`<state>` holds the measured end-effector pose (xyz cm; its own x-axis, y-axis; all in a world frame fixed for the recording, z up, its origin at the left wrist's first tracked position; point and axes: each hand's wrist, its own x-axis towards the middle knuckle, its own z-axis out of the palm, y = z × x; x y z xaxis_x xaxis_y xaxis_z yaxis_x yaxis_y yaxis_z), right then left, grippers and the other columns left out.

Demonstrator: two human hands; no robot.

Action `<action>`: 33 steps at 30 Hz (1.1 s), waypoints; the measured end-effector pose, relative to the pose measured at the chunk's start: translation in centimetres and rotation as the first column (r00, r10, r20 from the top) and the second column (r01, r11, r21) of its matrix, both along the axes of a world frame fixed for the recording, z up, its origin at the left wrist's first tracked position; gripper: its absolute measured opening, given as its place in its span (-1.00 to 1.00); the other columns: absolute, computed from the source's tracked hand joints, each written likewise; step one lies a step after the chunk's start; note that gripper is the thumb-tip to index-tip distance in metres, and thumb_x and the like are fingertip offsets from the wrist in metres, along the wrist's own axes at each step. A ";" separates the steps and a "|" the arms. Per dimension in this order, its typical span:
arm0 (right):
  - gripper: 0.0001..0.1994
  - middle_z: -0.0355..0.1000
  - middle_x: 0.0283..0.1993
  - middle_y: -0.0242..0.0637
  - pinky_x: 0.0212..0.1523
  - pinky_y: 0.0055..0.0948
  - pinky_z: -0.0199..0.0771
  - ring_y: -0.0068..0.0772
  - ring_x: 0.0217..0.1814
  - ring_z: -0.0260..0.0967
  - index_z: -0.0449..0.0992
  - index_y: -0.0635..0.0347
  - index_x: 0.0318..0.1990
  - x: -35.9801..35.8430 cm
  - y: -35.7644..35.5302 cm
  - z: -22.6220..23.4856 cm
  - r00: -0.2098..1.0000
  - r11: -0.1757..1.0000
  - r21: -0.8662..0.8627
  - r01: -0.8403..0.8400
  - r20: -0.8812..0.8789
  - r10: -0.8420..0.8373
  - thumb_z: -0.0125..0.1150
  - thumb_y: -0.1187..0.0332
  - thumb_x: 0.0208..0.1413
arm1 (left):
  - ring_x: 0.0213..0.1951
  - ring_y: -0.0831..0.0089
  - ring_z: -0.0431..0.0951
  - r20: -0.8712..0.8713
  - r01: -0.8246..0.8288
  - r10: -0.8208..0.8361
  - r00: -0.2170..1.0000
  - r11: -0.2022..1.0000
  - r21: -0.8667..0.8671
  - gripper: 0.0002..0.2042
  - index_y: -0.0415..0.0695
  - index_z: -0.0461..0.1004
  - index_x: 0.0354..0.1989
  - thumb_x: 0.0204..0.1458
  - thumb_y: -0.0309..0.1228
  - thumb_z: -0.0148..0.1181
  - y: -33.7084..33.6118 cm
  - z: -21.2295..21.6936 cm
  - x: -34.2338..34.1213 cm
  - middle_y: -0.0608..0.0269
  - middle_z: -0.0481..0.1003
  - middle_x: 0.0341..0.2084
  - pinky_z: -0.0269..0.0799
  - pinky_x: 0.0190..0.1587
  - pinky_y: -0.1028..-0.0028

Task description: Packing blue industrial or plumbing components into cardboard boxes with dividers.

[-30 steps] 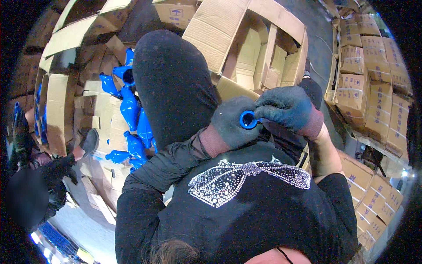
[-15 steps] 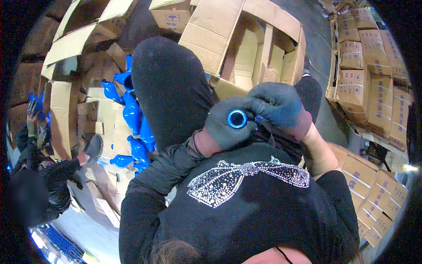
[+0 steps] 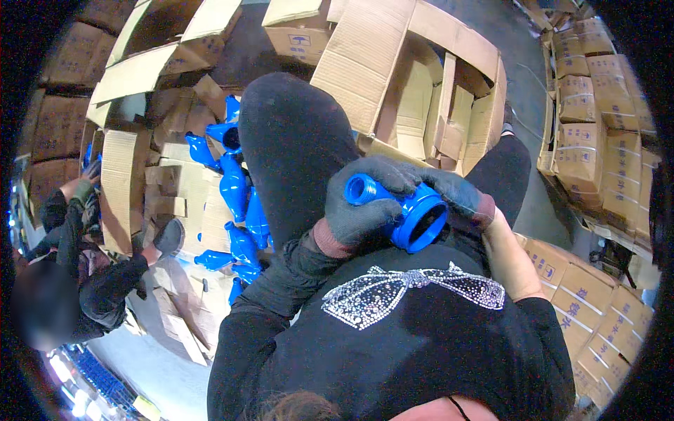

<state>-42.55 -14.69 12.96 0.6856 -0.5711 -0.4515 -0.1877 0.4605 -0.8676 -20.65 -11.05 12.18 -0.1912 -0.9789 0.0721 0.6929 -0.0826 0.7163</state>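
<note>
Between my two gloved hands is a blue water meter body (image 3: 413, 226), with a threaded pipe end and a wide round opening that faces toward me. My left hand (image 3: 358, 207) wraps the threaded end, its fingers over the top and thumb below. On the far right side of the body, my right hand (image 3: 456, 196) grips the wide rim. Both wear dark grey gloves with reddish cuffs. The far pipe end is hidden behind my hands. More blue meter bodies (image 3: 234, 186) lie in a loose pile beside my left knee.
An open cardboard box (image 3: 414, 91) with dividers stands beyond my hands. Strapped cartons (image 3: 590, 154) are stacked at the right. At the left, another person (image 3: 105, 288) sits by an upright cardboard flap (image 3: 119, 189), a gloved hand near blue parts. Flattened cardboard (image 3: 186, 309) lies on the floor.
The meter body has turned, so its wide opening now shows beside the threaded end. My right hand has opened out from a close bunch onto the rim. The view has shifted slightly.
</note>
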 end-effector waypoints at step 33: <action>-0.56 0.47 -0.21 -0.25 -0.14 -0.38 0.45 -0.39 -0.24 0.43 0.42 0.30 -0.12 1.9 -0.2 -7.3 0.782 0.668 0.613 0.422 0.127 -0.610 -0.04 0.04 0.16 | 0.01 0.14 0.39 0.523 0.108 0.143 0.840 0.901 -0.419 -0.69 -0.19 0.39 -0.26 -0.26 -0.59 0.25 -0.9 -0.5 -1.6 -0.02 0.41 -0.14 0.23 0.09 0.26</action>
<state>-40.69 -14.91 5.66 0.5025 -0.6075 -0.6153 0.4451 0.7918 -0.4183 -22.26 -11.91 11.71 -0.3043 -0.8803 0.3640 0.1930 0.3173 0.9285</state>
